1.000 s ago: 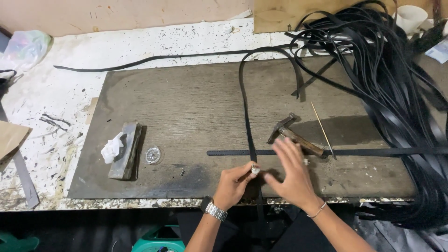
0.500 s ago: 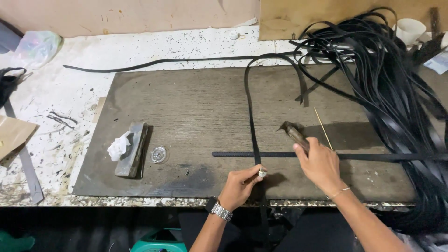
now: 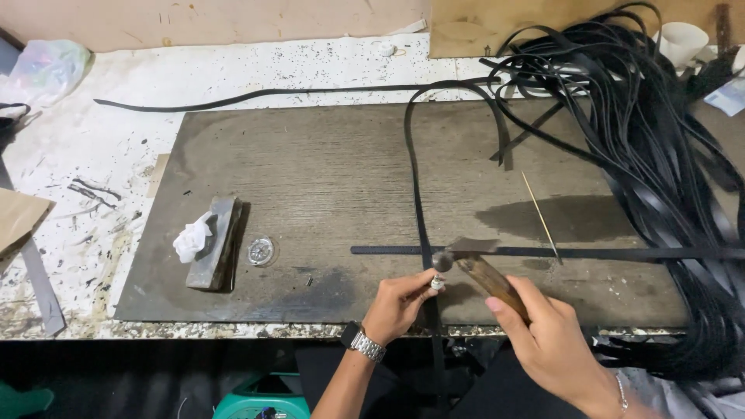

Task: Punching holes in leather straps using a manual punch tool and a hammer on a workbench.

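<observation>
Hammer (image 3: 475, 268) gripped by its wooden handle in the right hand (image 3: 552, 341) hangs head-down just over the small metal piece (image 3: 437, 284) that the left hand (image 3: 400, 304) pinches upright on the black strap (image 3: 423, 233), steadying it against the dark board (image 3: 326, 178).

Bench count: two hands, one hammer, one board, loose straps plus a tangle too dense to count.

One left hand (image 3: 400, 304), one right hand (image 3: 547, 341); one wristwatch (image 3: 363, 342) and one thin bracelet (image 3: 621, 393). One wooden-handled hammer (image 3: 473, 268). One small metal punch (image 3: 437, 284). One dark work board (image 3: 326, 186). Three separate black straps: one looping strap (image 3: 414, 178), one flat horizontal strap (image 3: 590, 252), one curved strap (image 3: 256, 95) at 11 o'clock. One heap of straps (image 3: 667, 155) at 2 o'clock, number untold. One thin stick (image 3: 537, 206). One stone block (image 3: 214, 242), one white crumpled rag (image 3: 192, 238), one clear round lid (image 3: 261, 251). One white cup (image 3: 686, 40). One plastic bag (image 3: 45, 65).
</observation>
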